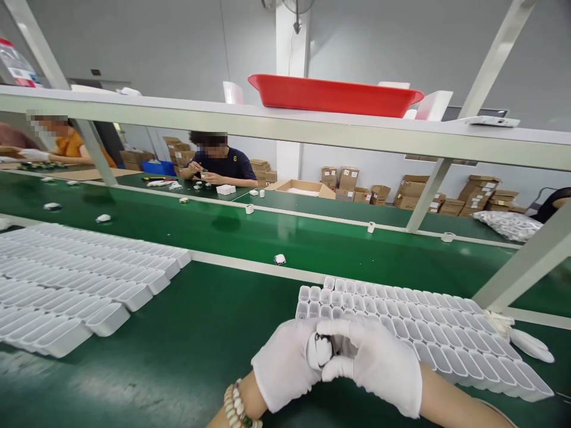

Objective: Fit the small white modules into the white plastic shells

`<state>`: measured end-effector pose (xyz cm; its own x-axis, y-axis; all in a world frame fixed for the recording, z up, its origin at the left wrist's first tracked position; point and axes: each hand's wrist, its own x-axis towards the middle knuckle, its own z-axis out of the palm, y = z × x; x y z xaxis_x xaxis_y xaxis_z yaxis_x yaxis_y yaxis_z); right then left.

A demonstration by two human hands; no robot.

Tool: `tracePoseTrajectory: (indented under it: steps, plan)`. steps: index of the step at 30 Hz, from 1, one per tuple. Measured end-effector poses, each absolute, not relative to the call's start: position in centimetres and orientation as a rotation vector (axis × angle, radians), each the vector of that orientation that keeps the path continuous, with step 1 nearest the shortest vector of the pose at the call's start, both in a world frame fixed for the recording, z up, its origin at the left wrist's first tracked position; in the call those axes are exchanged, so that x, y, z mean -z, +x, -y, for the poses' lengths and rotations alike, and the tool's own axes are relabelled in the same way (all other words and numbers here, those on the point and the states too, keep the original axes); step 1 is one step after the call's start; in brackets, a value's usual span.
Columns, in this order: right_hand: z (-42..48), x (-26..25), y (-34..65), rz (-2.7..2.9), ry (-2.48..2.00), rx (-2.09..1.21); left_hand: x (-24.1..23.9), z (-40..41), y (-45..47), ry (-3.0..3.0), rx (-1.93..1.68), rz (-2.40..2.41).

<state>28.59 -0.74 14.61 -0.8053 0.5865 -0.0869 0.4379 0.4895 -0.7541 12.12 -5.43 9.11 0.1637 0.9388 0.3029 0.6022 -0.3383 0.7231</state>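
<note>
At lower centre of the frame, the gloved left hand (285, 362) and gloved right hand (375, 362) both pinch a small white moulded plastic part with dark markings (320, 349); it looks light, rigid, probably slick against cotton; best gripped by its edges; white plastic trays of open cells (446, 333) lie just behind.

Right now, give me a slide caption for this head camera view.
Two gloved hands, left and right, hold a small white part over a green workbench beside rows of white casings.

The scene was evenly and brightly lit from overhead; soft glare was seen on the green table (187, 351), and straight rails were bowed toward the frame edges.
</note>
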Motion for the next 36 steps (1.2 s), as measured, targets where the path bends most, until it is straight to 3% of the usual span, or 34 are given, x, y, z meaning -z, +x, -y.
tracePoseTrajectory:
  steps: [4,6,10,12,19,36]
  plan:
    - [-0.2,-13.8,28.6,2.477,-0.968,-1.036,-9.0,5.6,12.0,2.011,-1.063,-1.421]
    - [-0.6,-13.4,28.7,2.37,-0.955,-1.22,-9.0,5.8,12.1,2.022,-1.066,-1.427]
    - [-1.3,-12.8,28.9,2.127,-0.75,-1.896,-9.1,6.3,12.3,2.056,-1.043,-1.353]
    - [-1.5,-12.5,28.8,2.119,-0.691,-2.01,-9.2,6.4,12.5,2.05,-1.028,-1.256]
    - [-1.9,-12.4,28.3,2.096,-0.646,-2.069,-9.3,6.4,12.8,2.078,-0.961,-1.238]
    - [-0.4,-12.9,28.2,2.222,-0.854,-1.74,-9.3,6.6,12.8,2.079,-0.871,-1.288]
